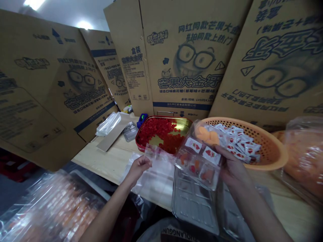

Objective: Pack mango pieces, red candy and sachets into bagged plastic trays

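My right hand grips the right side of a clear plastic candy tray. Orange candies, two white sachets with strawberry prints and small red and orange pieces fill its compartments. My left hand pinches the edge of a clear plastic bag, whose opening lies against the tray's left side. How far the tray reaches into the bag I cannot tell. Beneath the filled tray sits a stack of clear trays at the front edge of the table. More clear bags lie under my left hand.
Behind my hands stands a red-rimmed tin of red candies, beside an orange basket of sachets. A blue tape dispenser and a cardboard strip lie left. Tall cartons wall the back. Bagged orange goods stand right.
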The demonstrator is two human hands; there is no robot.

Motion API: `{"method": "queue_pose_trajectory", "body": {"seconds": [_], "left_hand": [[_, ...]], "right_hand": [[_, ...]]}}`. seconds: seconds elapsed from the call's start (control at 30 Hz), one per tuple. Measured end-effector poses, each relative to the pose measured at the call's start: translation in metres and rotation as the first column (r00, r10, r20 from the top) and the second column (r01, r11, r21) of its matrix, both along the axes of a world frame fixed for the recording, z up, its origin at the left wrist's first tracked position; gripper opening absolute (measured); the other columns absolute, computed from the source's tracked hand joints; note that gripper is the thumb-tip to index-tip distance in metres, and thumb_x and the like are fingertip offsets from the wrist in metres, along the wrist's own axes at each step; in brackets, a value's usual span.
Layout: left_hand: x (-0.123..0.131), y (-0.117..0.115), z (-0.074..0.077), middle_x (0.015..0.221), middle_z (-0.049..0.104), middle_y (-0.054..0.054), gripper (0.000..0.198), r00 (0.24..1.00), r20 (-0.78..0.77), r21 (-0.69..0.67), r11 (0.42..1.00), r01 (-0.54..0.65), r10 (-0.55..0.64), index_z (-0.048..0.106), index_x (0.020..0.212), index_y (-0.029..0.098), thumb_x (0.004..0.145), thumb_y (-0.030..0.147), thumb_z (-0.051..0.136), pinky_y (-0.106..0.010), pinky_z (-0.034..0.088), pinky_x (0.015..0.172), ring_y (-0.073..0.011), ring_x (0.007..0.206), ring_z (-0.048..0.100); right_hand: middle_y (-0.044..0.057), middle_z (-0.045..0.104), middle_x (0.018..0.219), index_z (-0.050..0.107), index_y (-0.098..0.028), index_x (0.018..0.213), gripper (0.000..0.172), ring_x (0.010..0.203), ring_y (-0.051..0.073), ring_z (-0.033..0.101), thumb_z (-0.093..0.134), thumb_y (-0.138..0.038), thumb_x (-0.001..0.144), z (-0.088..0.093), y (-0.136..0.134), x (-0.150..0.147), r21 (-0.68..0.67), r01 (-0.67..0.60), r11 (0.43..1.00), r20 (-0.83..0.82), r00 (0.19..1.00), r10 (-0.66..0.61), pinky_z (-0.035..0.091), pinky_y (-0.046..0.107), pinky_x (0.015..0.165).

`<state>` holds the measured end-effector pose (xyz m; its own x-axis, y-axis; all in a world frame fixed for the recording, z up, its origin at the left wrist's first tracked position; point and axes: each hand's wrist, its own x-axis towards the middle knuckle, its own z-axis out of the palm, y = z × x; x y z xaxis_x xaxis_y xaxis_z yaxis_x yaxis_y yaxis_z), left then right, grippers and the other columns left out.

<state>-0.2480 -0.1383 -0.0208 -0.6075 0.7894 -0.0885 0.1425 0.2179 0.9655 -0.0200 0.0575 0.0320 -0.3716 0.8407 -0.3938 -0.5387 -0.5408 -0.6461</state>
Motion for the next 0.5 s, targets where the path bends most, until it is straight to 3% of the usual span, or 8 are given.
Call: {"method": "queue_pose_trajectory", "body": {"seconds": [0.17, 0.33, 0.5], "left_hand": [[0.014, 0.001, -0.001, 0.054, 0.051, 0.004, 0.036, 0.998, -0.037, -0.028, 0.998, -0.057, 0.056, 0.052, 0.057, 0.015, 0.052, 0.042, 0.075, -0.022, 0.031, 0.052, -0.0083, 0.051, 0.041], [0.026, 0.004, 0.005, 0.050, 0.044, 0.006, 0.037, 0.981, -0.173, -0.029, 0.995, -0.092, 0.086, 0.048, 0.054, 0.016, 0.052, 0.039, 0.076, -0.021, 0.027, 0.048, -0.0072, 0.049, 0.035], [0.036, 0.003, 0.016, 0.050, 0.041, 0.007, 0.039, 0.997, -0.048, -0.006, 0.998, -0.059, 0.058, 0.047, 0.054, 0.016, 0.048, 0.038, 0.078, -0.020, 0.026, 0.048, -0.0060, 0.048, 0.033]], "right_hand": [[-0.001, 0.070, 0.069, 0.065, -0.015, 0.079, 0.015, 0.060, 0.013, 0.066, 0.057, -0.007, 0.068, 0.016, 0.001, -0.022, 0.054, 0.151, 0.987, -0.124, 0.982, -0.143, 0.057, 0.023, 0.058], [-0.003, 0.069, 0.071, 0.064, -0.015, 0.078, 0.010, 0.061, 0.010, 0.064, 0.062, -0.011, 0.069, 0.026, -0.005, -0.052, 0.159, 0.252, 0.955, -0.244, 0.947, -0.209, 0.055, 0.022, 0.063], [-0.002, 0.069, 0.079, 0.064, -0.016, 0.083, 0.017, 0.069, 0.010, 0.064, 0.065, -0.012, 0.066, 0.024, -0.012, -0.072, 0.261, 0.315, 0.913, -0.352, 0.911, -0.214, 0.054, 0.022, 0.068]]}}
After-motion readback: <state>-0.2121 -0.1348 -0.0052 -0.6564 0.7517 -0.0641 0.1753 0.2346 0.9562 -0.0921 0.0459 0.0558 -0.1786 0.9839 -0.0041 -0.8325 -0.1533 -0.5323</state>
